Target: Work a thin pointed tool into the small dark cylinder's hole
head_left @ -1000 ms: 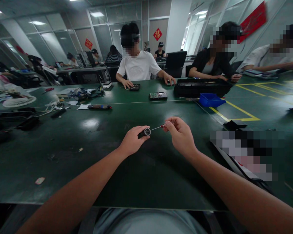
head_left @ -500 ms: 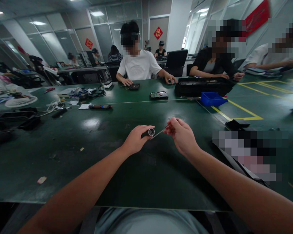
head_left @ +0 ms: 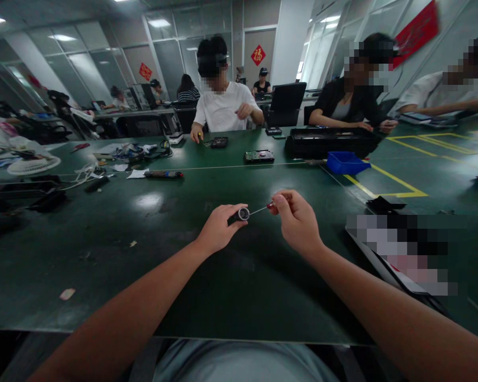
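Note:
Between thumb and fingers, my left hand [head_left: 218, 229] grips a dark cylindrical part [head_left: 243, 214] with a pale metal ring round its end, which faces toward me and to the right. My right hand [head_left: 298, 220] is closed on the red handle of a screwdriver [head_left: 259, 210]. The screwdriver's thin shaft points left, and its tip is at the ringed end of the part. Whether the tip touches inside the ring, I cannot tell. Both hands are above the green table [head_left: 223, 297].
Ahead lie a hard drive [head_left: 259, 156], a blue bin [head_left: 347, 163] and a long black case [head_left: 330, 142]. A dark cylindrical tool [head_left: 164, 174] and tangled cables [head_left: 137, 153] are to the left. Across the table sits a person in a white shirt [head_left: 227, 109]; others sit at right.
The screwdriver has swung from below the ringed end up to its opening. My left hand has shifted slightly left. Opposite, the person in white has raised one hand off the table.

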### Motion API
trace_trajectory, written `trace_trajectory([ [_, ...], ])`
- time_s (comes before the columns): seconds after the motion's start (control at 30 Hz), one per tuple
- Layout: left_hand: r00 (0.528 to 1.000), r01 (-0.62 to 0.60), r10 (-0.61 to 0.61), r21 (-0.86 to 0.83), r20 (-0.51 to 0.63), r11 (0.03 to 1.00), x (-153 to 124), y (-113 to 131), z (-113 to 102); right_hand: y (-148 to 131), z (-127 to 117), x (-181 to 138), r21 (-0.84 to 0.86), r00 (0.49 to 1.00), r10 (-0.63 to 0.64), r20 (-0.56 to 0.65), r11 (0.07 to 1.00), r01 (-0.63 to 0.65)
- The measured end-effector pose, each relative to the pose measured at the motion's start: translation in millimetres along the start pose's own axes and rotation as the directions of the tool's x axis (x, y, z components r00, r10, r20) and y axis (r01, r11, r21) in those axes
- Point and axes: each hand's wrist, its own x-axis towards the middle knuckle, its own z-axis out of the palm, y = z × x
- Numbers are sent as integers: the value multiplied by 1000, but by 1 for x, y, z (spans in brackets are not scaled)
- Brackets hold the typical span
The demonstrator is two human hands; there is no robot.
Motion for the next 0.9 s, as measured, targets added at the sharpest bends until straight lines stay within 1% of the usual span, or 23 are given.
trace_trajectory([
  [0.1,1000,-4,4,6,2,1000,0,0,0,0,0,-2,-24,1000,-20,6,999,20],
  [0.2,1000,-6,6,2,6,1000,0,0,0,0,-1,-2,-7,1000,-16,-10,1000,16],
  [0.43,1000,10,-10,2,5,1000,-1,0,-1,2,0,-1,25,1000,-14,10,1000,14],
  [0.57,1000,-3,3,1,0,1000,-1,0,-1,4,1,-1,38,1000,-2,20,999,1],
  [0.67,1000,-9,9,0,-4,1000,-1,1,0,1,-1,0,-16,1000,9,10,1000,-9],
  [0.8,1000,-10,10,2,-2,1000,-1,-1,0,-5,-3,1,-163,999,45,1,986,-44],
  [0.9,1000,-5,5,7,-6,1000,-1,-3,1,-5,-4,1,-232,1000,26,-7,972,-27],
])
